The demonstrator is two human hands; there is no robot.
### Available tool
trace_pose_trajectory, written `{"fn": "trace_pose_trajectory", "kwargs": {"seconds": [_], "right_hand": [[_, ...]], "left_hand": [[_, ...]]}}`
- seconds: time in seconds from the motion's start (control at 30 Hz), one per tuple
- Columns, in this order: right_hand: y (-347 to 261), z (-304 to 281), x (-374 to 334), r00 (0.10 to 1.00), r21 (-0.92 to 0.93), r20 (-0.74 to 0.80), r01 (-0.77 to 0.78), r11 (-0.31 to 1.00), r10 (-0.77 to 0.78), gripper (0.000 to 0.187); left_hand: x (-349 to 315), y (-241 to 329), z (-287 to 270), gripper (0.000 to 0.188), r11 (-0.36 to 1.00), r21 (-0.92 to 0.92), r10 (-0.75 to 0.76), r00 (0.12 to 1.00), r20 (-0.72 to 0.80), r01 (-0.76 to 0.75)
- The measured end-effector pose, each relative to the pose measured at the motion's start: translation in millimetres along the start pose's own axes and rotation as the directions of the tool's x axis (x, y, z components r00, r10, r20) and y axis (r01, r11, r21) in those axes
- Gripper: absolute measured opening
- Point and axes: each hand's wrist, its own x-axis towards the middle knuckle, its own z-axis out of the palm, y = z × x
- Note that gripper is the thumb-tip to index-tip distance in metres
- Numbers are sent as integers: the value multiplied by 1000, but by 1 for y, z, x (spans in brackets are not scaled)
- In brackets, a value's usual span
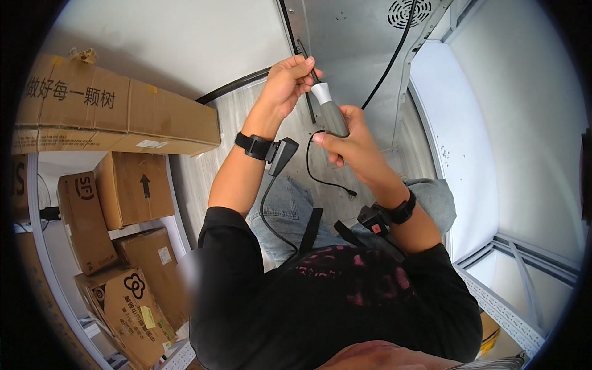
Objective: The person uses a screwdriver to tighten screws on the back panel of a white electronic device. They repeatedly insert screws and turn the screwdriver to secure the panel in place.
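Note:
My right hand (pixel 350 140) is wrapped round the grey handle of a screwdriver (pixel 333 117) with a white collar and a long dark shaft. My left hand (pixel 288 85) pinches that shaft between thumb and fingers, above the collar. The shaft points up and away, its tip at the left edge of a grey metal cabinet panel (pixel 351 55); whether it sits in a screw is too small to tell. A thin black cord (pixel 309 166) hangs from beside my right hand and ends in a small plug.
A long cardboard box (pixel 166 114) lies at the left, above shelves holding several brown cartons (pixel 140 188). A black cable (pixel 390 68) runs down the panel past a round vent (pixel 409 12). White panels (pixel 459 148) stand at the right. Wired black devices (pixel 283 155) are strapped to both wrists.

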Motion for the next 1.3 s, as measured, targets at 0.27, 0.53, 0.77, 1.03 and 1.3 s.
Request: {"fn": "trace_pose_trajectory", "kwargs": {"seconds": [0.27,0.53,0.77,1.03,1.3], "right_hand": [[-9,-11,4,980,348,188,-134,928,71,31],[-5,-6,7,975,143,192,-138,980,110,44],[-2,-1,4,989,178,133,-95,979,71,49],[-2,-8,5,955,243,263,-206,948,140,40],[-1,-3,3,963,263,241,-187,947,123,35]], "left_hand": [[-8,14,14,20,996,-88,39,998,42,-35],[-5,10,4,16,998,-63,30,999,13,-29],[-3,5,7,12,998,-61,21,999,-32,-23],[-3,7,8,21,997,-66,33,998,-62,-37],[-9,6,10,25,1000,-14,25,999,-42,-25]]}}
